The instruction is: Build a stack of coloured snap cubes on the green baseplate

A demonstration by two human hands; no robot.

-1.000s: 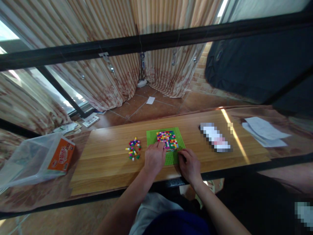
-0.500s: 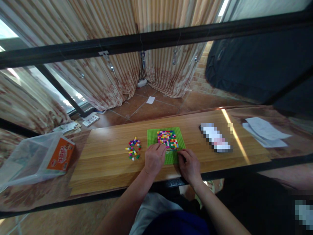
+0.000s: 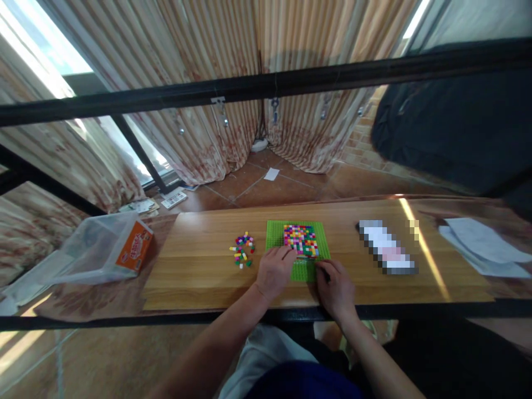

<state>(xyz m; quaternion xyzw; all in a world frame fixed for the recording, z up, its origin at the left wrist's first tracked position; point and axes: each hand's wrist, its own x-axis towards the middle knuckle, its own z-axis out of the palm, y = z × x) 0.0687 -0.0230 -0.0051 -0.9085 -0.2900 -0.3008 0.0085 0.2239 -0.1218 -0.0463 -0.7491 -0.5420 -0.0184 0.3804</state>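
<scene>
A green studded baseplate (image 3: 275, 228) lies on the wooden board, bearing a dense patch of small multicoloured building bricks (image 3: 300, 239). My left hand (image 3: 275, 272) rests over the plate's lower left part. Its fingers are closed together at the patch's near edge, and whatever they pinch is hidden. My right hand (image 3: 336, 285) sits at the plate's lower right corner, fingers curled and thumb drawn in; anything between them is too small to make out. A thin light strip shows between the two hands, just below the patch. Loose coloured bricks (image 3: 242, 249) lie scattered left of the plate.
On the left stands a clear plastic bin (image 3: 97, 244) with an orange label. A blurred-out flat object (image 3: 386, 246) lies right of the plate, and white papers (image 3: 486, 241) are at the far right. A dark rail (image 3: 233, 88) crosses before the curtains.
The camera view has turned, so the whole scene sits further right and is more level. Both hands keep nearly the same place on the baseplate.
</scene>
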